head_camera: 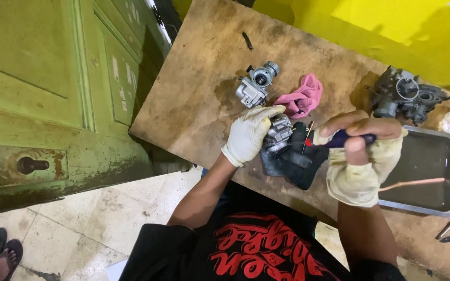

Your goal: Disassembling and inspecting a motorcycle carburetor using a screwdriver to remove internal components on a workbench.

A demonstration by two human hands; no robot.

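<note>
The left hand (247,136), gloved, grips a carburetor (278,131) over a dark rag (298,161) near the bench's (199,78) near edge. The right hand (360,156), in a torn glove, is clenched on a screwdriver (347,138) whose tip points left at the carburetor. Judged step: working a screw on its body. Next calls for a seated tip and a steady hold. A second carburetor (253,86) and pink cloth (304,96) lie beyond; a metal tray (446,208) sits right.
</note>
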